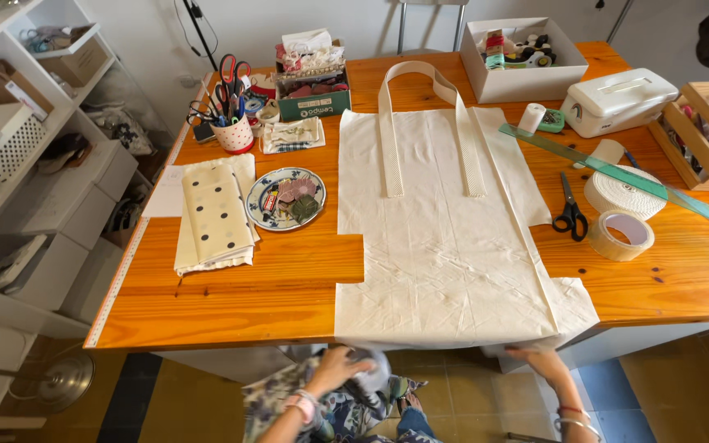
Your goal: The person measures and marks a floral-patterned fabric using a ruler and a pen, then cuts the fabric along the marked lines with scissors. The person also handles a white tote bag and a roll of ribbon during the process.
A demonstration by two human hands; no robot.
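Note:
A cream cut fabric piece (441, 238) lies flat on the wooden table (264, 287), with a looped cream strap (393, 123) laid on its upper part. Its near edge hangs over the table's front edge. My right hand (539, 359) grips that hanging edge at the right corner, below the tabletop. My left hand (340, 365) is below the table edge on the left, its fingers closed on a grey-blue cloth (371, 373) in my lap.
Black scissors (570, 215), a tape roll (621, 235), a webbing roll (624, 193) and a green ruler (609, 171) lie right. A plate of small items (286, 199), folded dotted fabric (215, 217), a cup of tools (234, 131) and boxes (519, 57) sit left and behind.

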